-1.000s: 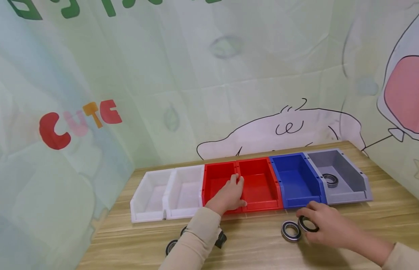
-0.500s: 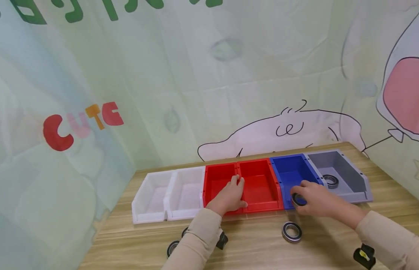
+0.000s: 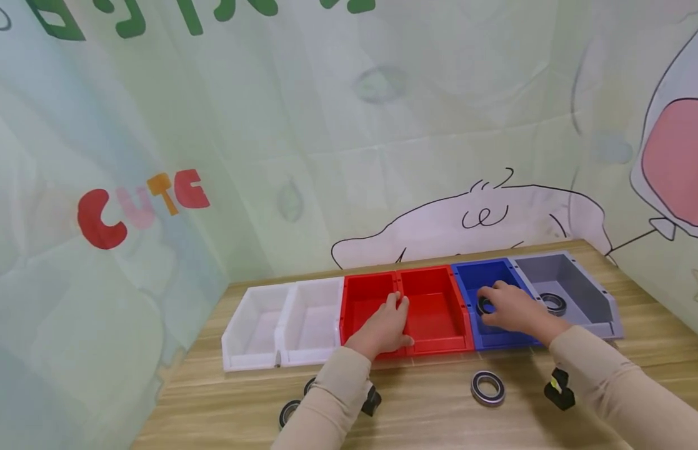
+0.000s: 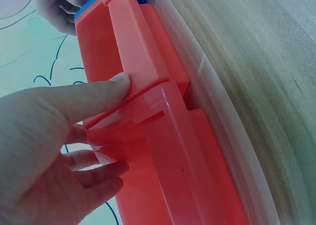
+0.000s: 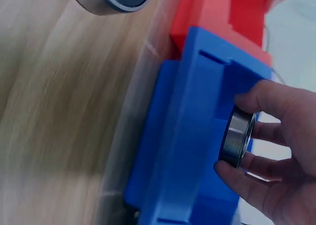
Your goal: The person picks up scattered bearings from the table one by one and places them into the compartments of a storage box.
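My right hand (image 3: pixel 513 307) is over the blue bin (image 3: pixel 497 339), pinching a ball bearing (image 5: pixel 237 137) by its rim between thumb and fingers. In the right wrist view that bearing stands on edge within the grip. My left hand (image 3: pixel 384 327) rests at the divider between the two red bins (image 3: pixel 433 312). Seen from the left wrist, its thumb touches the red edge and its fingers spread loosely over the neighbouring red bin. Another bearing (image 3: pixel 487 388) lies on the table in front of the blue bin. The grey bin (image 3: pixel 590 294) contains one bearing (image 3: pixel 553 304).
Two white bins (image 3: pixel 309 319) stand at the left end of the row. Near my left sleeve, more bearings (image 3: pixel 289 412) lie on the wooden table (image 3: pixel 202 400), partly hidden by the arm. A printed cloth (image 3: pixel 304 144) hangs behind the row.
My right hand has lifted a bearing off the table beside the other one and carried it forward over the blue bin. The left hand has stayed at the red bins.
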The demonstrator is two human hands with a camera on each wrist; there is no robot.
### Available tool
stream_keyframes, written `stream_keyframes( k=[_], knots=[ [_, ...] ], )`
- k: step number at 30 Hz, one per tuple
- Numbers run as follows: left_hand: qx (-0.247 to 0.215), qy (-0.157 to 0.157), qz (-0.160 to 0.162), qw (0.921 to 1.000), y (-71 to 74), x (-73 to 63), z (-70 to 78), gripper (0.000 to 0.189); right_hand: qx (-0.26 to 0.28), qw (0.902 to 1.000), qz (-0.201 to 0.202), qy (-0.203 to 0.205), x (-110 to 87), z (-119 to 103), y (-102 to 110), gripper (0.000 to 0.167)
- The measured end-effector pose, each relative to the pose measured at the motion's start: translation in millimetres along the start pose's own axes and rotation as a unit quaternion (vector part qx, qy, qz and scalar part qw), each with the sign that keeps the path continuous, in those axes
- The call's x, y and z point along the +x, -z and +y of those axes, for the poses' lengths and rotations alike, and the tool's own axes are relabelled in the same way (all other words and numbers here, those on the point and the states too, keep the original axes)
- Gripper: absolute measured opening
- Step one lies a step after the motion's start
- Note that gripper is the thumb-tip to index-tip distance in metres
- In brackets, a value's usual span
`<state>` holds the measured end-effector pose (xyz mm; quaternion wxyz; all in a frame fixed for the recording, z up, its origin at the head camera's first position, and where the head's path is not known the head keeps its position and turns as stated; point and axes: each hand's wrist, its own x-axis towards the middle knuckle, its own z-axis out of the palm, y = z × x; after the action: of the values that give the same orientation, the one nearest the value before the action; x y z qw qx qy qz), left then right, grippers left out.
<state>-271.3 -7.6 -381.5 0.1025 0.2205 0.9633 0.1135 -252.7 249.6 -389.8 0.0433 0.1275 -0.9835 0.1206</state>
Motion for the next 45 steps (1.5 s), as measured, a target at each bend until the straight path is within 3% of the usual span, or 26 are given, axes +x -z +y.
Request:
stream_keyframes(
  k=[17, 27, 33, 45],
  knots=[
    [0.010, -0.004, 0.000, 0.9999, 0.4, 2.8, 0.6, 0.090, 0.012, 0.9961, -0.023, -0.085, 24.7, 8, -27, 0.044],
    [0.007, -0.004, -0.001, 1.0000, 0.2, 1.0, 1.2, 0.090, 0.003, 0.9955, -0.021, -0.092, 21.7, 13, -35, 0.031],
    [0.009, -0.005, 0.000, 0.9999, 1.2, 1.0, 1.9, 0.090, 0.010, 0.9940, -0.034, -0.103, 21.6, 14, -34, 0.034],
    [0.004, 0.000, -0.002, 1.0000, 0.2, 2.1, 0.1, 0.089, 0.010, 0.9979, 0.000, -0.064, 17.4, 14, -34, 0.048]
  ],
)
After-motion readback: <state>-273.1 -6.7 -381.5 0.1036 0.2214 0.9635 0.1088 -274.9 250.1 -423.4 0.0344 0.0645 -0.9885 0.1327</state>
